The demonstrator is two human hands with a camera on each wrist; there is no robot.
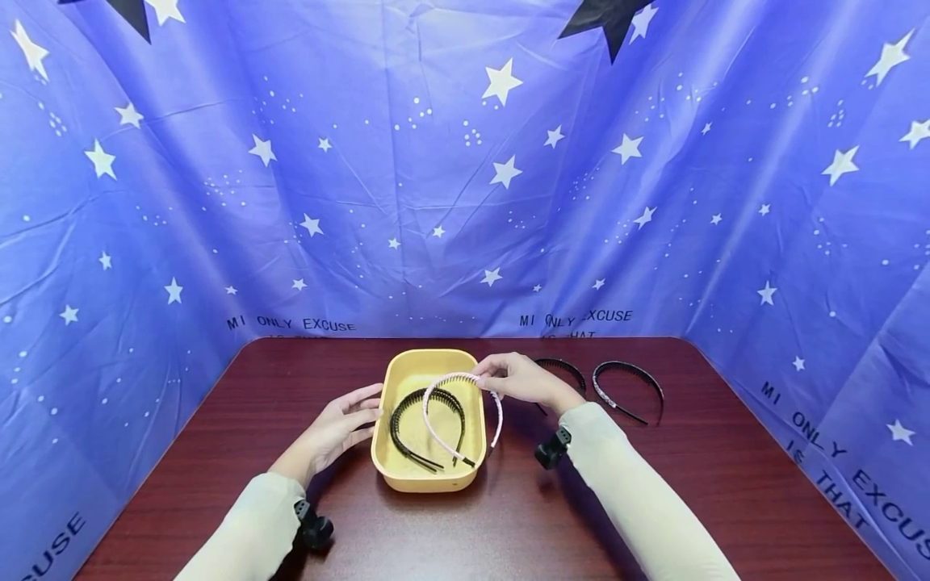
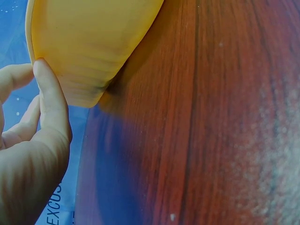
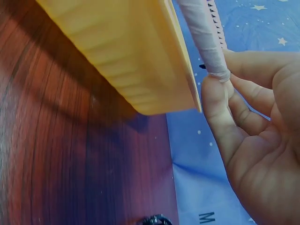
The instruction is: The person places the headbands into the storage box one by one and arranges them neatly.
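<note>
A pale pink toothed headband [image 1: 425, 411] is held by my right hand [image 1: 523, 379], its thumb and fingers pinching the band over the right rim of a yellow tub [image 1: 429, 486]. The right wrist view shows the pinch close up on the smooth pink band [image 3: 201, 37]. Inside the tub lie dark toothed headbands [image 1: 395, 426], overlapping so that I cannot tell how many. My left hand [image 1: 337, 428] rests its extended fingers against the tub's left side. In the left wrist view the thumb [image 2: 49, 89] touches the yellow wall near the rim.
To the right of the tub, a black headband [image 1: 570, 367] lies partly hidden behind my right hand. Further right is a dark headband with a silvery patterned side [image 1: 605, 397]. Everything stands on a reddish-brown wooden table [image 1: 436, 541], with blue star-printed cloth [image 1: 392, 202] behind and at the sides.
</note>
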